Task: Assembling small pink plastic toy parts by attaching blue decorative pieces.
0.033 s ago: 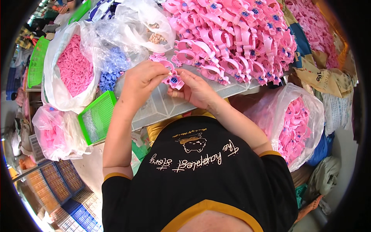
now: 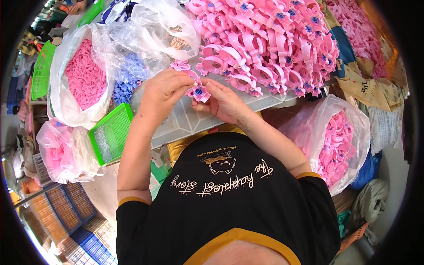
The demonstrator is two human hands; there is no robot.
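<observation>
Both my hands meet over the pale work surface [image 2: 185, 126]. My left hand [image 2: 164, 92] and my right hand [image 2: 224, 104] pinch the same small pink plastic piece with a blue centre [image 2: 198, 92] between their fingertips. Just beyond it lies a big heap of similar pink pieces with blue centres [image 2: 265, 44], spread over the far side of the surface. A few loose pink bits [image 2: 180, 65] lie near my left hand.
To the left stand a white bag of pink parts [image 2: 84, 79], a clear bag of blue parts [image 2: 128, 73], a green mesh basket [image 2: 110, 132] and another pink-filled bag [image 2: 62, 150]. A bag of finished pink pieces [image 2: 338, 141] hangs at the right. Blue crates [image 2: 66, 207] sit lower left.
</observation>
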